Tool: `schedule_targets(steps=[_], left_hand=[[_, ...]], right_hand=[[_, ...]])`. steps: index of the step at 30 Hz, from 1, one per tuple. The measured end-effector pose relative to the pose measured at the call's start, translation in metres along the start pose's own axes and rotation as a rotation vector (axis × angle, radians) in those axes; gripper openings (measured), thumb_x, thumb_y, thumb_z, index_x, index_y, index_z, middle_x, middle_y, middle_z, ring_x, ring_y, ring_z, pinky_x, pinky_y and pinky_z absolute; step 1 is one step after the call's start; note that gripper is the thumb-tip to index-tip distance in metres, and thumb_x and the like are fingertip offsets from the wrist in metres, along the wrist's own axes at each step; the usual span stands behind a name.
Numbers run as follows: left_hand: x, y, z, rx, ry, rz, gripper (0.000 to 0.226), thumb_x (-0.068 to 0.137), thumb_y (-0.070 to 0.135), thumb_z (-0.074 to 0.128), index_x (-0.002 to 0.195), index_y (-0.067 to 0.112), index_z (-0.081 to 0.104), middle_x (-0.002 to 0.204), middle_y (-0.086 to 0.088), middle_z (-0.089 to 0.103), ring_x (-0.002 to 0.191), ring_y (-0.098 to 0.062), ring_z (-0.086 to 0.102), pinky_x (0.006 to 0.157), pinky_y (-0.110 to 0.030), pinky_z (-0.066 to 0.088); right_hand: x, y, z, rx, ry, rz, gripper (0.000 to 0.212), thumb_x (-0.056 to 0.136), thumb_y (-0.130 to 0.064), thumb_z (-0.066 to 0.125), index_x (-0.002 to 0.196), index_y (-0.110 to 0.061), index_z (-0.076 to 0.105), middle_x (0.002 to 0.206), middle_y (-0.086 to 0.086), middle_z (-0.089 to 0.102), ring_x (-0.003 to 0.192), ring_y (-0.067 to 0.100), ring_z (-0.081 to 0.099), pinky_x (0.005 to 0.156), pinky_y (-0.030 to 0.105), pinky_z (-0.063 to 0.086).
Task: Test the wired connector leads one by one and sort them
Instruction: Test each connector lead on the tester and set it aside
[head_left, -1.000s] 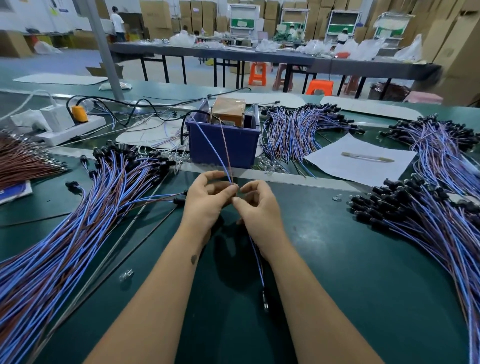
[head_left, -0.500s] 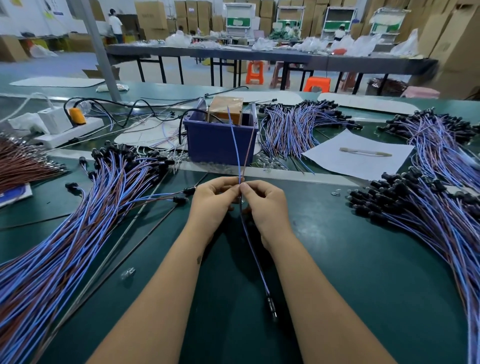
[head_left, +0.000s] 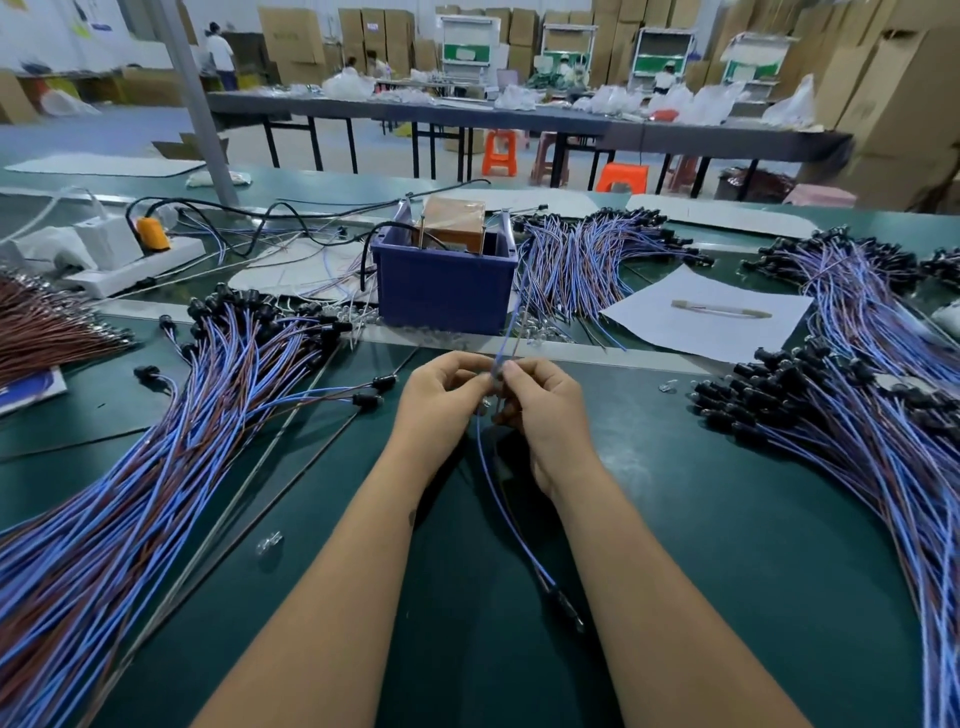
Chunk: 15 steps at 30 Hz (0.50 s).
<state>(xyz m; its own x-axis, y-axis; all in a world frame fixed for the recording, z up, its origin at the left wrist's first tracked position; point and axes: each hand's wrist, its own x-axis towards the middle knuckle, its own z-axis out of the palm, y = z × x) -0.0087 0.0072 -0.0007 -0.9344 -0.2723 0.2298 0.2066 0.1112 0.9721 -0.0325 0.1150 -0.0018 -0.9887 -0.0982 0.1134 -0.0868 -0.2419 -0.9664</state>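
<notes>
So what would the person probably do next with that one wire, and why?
Probably touch the free ends of the thin blue-and-brown wire lead to the brown tester in the blue plastic bin. Both hands, left and right, pinch it just before the bin, ends pointing up toward it.

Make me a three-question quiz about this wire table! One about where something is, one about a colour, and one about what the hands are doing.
1. Where does the pen-like stick lie?
A. on the white paper
B. inside the box
C. on a stool

2. What colour is the box behind the hands?
A. red
B. blue
C. yellow

3. What are the hands doing?
A. resting flat on the table
B. both pinching one lead
C. lifting the box

Answers: 1 A, it rests on the sheet at the right. 2 B, its walls are blue. 3 B, left hand and right hand meet on the lead.
</notes>
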Motion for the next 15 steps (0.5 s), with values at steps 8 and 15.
schedule_targets(steps=[8, 15], left_hand=[[0.006, -0.004, -0.013, 0.066, 0.287, 0.033, 0.016, 0.095, 0.012, 0.054, 0.090, 0.025, 0.059, 0.067, 0.008, 0.064, 0.063, -0.002, 0.059, 0.062, -0.018, 0.049], [0.011, -0.007, -0.020, 0.051, 0.389, 0.004, 0.018, 0.096, 0.012, 0.053, 0.089, 0.027, 0.059, 0.070, 0.007, 0.065, 0.059, 0.002, 0.056, 0.064, -0.020, 0.047]], right_hand=[[0.000, 0.003, -0.002, -0.109, -0.001, -0.026, 0.013, 0.097, -0.009, 0.054, 0.088, -0.014, 0.063, 0.061, 0.000, 0.059, 0.045, 0.002, 0.049, 0.044, 0.020, 0.043], [0.003, 0.006, -0.001, -0.135, -0.040, -0.032, 0.023, 0.096, -0.008, 0.055, 0.104, -0.025, 0.068, 0.071, -0.004, 0.055, 0.049, -0.005, 0.050, 0.047, 0.014, 0.042]])
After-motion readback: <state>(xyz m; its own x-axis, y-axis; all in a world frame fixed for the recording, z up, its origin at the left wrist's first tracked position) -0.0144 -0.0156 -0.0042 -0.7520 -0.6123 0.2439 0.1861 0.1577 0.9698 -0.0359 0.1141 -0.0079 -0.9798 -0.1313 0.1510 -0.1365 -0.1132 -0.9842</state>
